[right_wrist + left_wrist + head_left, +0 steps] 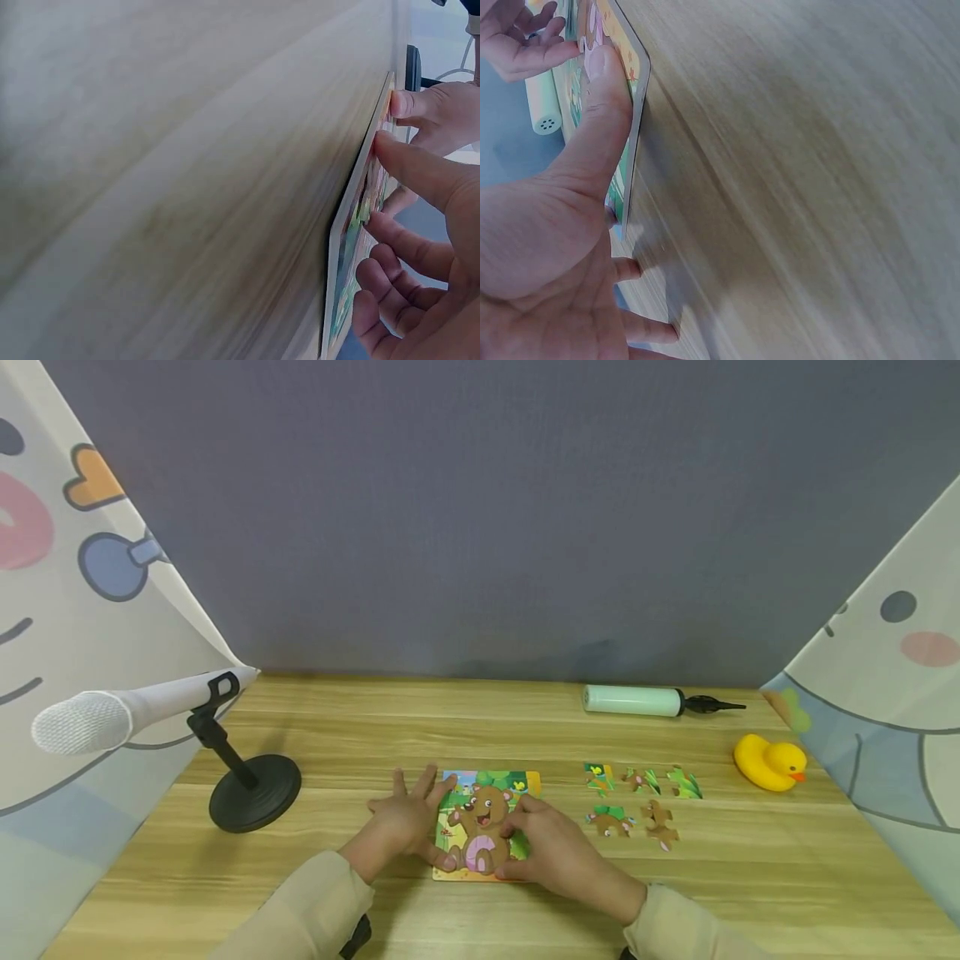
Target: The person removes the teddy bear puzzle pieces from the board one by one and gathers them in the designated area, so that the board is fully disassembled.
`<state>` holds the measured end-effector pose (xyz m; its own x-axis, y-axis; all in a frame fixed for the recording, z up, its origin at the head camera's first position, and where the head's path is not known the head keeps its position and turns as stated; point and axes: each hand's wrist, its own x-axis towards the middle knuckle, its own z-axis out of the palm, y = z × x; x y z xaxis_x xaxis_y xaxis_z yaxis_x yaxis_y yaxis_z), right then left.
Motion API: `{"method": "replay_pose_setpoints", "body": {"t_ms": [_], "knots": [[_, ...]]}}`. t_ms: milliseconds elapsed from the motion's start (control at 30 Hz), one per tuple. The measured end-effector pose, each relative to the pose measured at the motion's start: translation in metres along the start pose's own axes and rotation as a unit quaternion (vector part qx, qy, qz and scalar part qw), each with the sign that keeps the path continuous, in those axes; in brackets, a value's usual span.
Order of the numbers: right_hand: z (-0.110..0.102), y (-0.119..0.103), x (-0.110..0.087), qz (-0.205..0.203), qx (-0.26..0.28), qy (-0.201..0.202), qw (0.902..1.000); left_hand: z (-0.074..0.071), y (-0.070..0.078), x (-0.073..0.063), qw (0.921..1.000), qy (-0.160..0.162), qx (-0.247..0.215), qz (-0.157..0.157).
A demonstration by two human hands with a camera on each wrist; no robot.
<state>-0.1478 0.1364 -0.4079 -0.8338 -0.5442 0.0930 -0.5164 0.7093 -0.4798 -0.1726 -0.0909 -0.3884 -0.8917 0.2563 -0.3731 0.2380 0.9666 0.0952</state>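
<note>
A bear jigsaw puzzle [480, 843] in a thin flat tray lies on the table in front of me. My left hand [408, 817] is at its left side with fingers spread; the thumb [607, 82] presses on the puzzle's near left part, while other fingertips touch the table. At the puzzle's right part, my right hand [551, 843] has thumb and index finger on opposite sides of a puzzle piece [366, 191], its remaining fingers curled. That piece is mostly hidden by the hand. Several loose puzzle pieces [611, 821] lie to the right.
A white microphone [165, 703] on a black round stand [255, 793] is at the left. Toward the back right lies a pale green hand pump [633, 700] with a black nozzle. A yellow rubber duck [767, 762] sits near the right edge. A grey panel [480, 527] closes the back.
</note>
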Motion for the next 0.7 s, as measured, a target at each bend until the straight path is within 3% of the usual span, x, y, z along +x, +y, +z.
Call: {"method": "replay_pose_setpoints", "body": {"t_ms": [300, 533, 700], "knots": [[-0.002, 0.005, 0.002, -0.014, -0.034, 0.02, 0.9992, 0.001, 0.0, 0.002, 1.0, 0.005, 0.005, -0.001], [-0.013, 0.018, 0.003, 0.01, -0.023, -0.027, 0.9993, 0.001, 0.0, 0.002, 1.0, 0.004, -0.004, -0.003], [-0.014, 0.022, 0.003, 0.005, -0.05, -0.029, 0.9983, 0.001, 0.0, 0.001, 1.0, 0.005, -0.003, -0.001]]}}
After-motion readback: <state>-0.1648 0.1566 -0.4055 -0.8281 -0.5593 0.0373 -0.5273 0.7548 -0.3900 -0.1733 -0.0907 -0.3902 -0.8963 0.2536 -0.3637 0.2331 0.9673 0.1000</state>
